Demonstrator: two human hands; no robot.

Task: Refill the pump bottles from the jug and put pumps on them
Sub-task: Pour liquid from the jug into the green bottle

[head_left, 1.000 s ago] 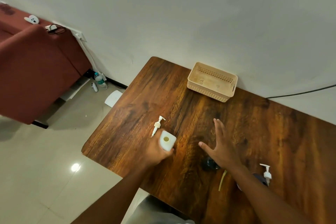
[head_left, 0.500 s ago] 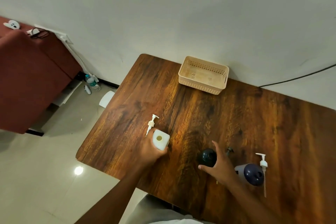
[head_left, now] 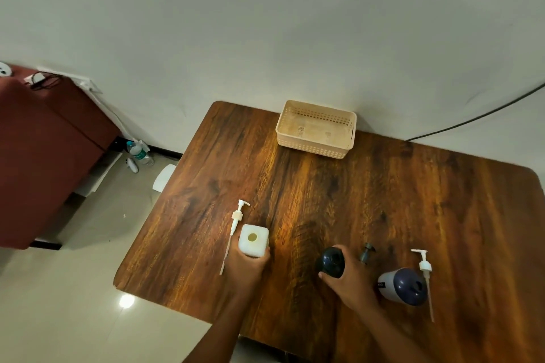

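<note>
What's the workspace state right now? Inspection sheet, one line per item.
Surface: wooden table, bare grain showing.
Job's things: white bottle open-topped; dark bottle; navy-topped bottle; two white pumps lying loose; dark cap.
Clutter: beige basket by the wall.
Grippers: left hand grips white bottle; right hand grips dark bottle.
Cables: black cable along wall.
Surroundings: red sofa, water bottle on floor.

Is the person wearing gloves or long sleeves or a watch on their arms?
No. Both arms are bare all the way to the bottom edge of the picture. The left hand and the right hand have no gloves, and no watch, bracelet or ring shows on either. No sleeve is in view. A bit of pale cloth shows between the arms at the bottom.
</note>
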